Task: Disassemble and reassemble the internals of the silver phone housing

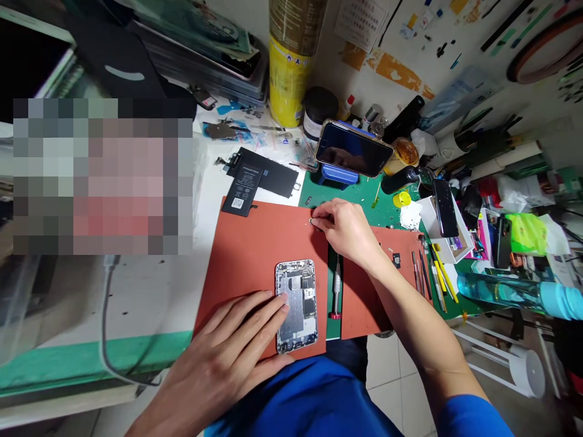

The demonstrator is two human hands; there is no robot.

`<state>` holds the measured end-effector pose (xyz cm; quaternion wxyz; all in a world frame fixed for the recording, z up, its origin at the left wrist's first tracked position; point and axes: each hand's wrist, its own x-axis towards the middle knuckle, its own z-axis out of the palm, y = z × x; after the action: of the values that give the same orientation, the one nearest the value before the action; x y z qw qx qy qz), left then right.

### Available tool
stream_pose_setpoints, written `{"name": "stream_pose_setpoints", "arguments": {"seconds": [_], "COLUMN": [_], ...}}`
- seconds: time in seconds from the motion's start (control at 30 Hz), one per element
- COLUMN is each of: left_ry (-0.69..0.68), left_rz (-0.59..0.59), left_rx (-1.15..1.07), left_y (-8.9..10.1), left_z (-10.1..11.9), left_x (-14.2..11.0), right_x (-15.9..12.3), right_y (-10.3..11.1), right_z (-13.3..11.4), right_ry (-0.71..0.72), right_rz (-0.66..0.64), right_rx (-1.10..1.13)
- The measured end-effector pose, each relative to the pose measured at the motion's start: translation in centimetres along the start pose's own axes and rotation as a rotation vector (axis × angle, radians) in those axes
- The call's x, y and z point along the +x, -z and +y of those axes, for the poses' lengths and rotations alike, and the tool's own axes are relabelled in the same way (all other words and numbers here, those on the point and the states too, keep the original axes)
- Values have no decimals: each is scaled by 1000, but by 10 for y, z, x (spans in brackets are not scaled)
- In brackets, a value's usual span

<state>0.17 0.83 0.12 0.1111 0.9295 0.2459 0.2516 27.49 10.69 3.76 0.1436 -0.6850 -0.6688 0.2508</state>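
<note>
An opened phone body, its metal frame and boards exposed, lies on the brown-red mat. Across its left edge rests my left hand, fingers stretched out and fingertips touching the frame. At the far right corner of that mat, my right hand has thumb and index finger pinched together just above the surface. A tiny part seems to be at the fingertips, too small to name. Below this hand, a screwdriver with a red end lies in the gap between two mats.
Phone batteries overlap beyond the mat. A phone leans on a blue stand. Tweezers and yellow-handled tools lie right, beside a blue bottle. A yellow can stands at the back. Left is a white cable.
</note>
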Motion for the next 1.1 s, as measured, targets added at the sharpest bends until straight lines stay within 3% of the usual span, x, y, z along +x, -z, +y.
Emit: {"name": "stream_pose_setpoints", "arguments": {"seconds": [0.37,0.53,0.63,0.8,1.1], "left_ry": [18,141,188,202,171], "left_rz": [-49,-78,-125,-159,-149], "left_rx": [9,31,26,30,40], "left_y": [1,-7,-12,-17,-16], "left_z": [0,0,1,2,1], "left_x": [-7,-8,-8,-4,0], "right_x": [2,-23,-46,-67,-57], "right_y": [6,16,18,7,-18], "right_z": [-2,-7,-14,-28,-39], "right_ry": [-67,-35,19,50,74], "right_rz": [-10,36,-13,-149,-196], "right_rx": [94,196,204,212,127]}}
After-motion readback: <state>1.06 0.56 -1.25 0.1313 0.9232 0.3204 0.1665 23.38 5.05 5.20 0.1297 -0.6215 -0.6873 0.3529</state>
